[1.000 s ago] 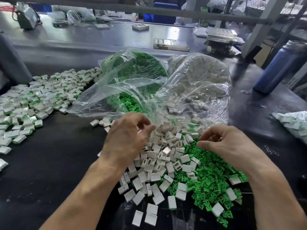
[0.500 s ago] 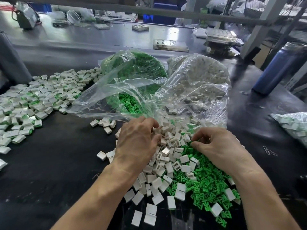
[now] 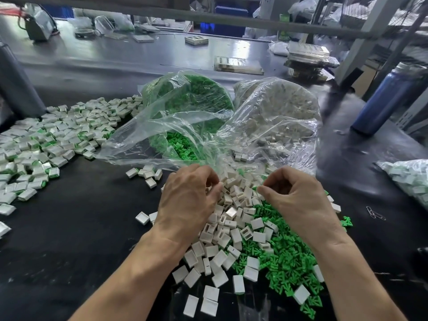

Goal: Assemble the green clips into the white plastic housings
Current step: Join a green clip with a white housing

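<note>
Left hand [image 3: 190,200]: fingers curled over white housings [image 3: 231,218]; grip unclear.
Right hand [image 3: 298,200]: fingertips pinched; contents unclear.
Writing: none legible.

Right hand [image 3: 298,200] lifted off green clips [image 3: 289,258], fingers curled.

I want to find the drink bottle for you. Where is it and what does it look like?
Look past the two clear plastic bags in the middle of the black table, toward its far right edge. There stands a tall blue bottle, upright with a silvery cap. It is the only blue, standing thing there; everything near it is small white or green pieces.
</note>
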A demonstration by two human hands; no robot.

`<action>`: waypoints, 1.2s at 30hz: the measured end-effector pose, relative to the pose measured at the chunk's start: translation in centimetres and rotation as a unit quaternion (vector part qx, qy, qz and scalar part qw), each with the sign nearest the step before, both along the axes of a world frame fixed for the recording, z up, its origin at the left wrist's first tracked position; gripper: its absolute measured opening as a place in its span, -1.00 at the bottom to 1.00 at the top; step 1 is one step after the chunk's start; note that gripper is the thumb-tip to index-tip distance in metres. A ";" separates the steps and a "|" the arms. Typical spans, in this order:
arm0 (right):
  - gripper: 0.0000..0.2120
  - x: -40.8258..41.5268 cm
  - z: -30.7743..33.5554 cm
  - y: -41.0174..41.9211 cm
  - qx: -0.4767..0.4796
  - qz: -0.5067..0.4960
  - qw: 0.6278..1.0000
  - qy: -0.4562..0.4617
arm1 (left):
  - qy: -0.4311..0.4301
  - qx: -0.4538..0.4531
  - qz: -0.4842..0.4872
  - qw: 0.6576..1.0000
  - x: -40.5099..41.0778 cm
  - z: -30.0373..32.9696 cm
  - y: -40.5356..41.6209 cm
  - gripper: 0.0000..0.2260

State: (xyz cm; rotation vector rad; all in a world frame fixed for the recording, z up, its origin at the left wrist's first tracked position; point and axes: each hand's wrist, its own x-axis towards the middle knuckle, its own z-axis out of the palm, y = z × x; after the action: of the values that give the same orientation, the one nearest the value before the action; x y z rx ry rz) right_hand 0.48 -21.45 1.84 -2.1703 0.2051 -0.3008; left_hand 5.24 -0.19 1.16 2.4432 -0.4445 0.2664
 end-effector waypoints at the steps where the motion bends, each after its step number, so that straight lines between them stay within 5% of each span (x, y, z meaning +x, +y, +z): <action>1: -0.84 0.0 -0.1 0.2 0.005 0.004 1.000 -0.009 | -0.003 -0.010 -0.002 1.000 0.0 0.0 0.0 -0.90; 6: -0.83 0.1 -0.3 1.1 0.018 0.023 0.999 -0.042 | 0.038 -0.135 -0.022 0.990 0.0 0.1 0.0 -0.92; 12: -0.82 0.3 0.2 1.7 0.087 0.033 0.994 -0.064 | 0.128 -0.336 -0.038 0.932 0.3 0.7 -0.3 -0.85; 17: -0.83 2.3 2.8 3.0 0.138 0.093 0.984 -0.067 | 0.159 -0.415 -0.048 0.895 0.5 0.9 -0.3 -0.77; 24: -0.87 3.8 2.5 4.6 0.174 0.105 0.975 -0.093 | 0.150 -0.440 -0.055 0.884 0.8 0.9 0.0 -0.81; 36: -0.82 2.4 1.2 3.9 0.250 0.091 0.958 -0.105 | 0.097 -0.382 -0.083 0.915 0.6 1.7 -1.2 -0.84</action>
State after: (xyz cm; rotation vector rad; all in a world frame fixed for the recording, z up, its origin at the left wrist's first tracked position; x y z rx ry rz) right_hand 2.86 -17.58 3.07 -1.6287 -0.0399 -0.3308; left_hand 5.84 -1.43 2.84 1.6322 -0.3651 0.0914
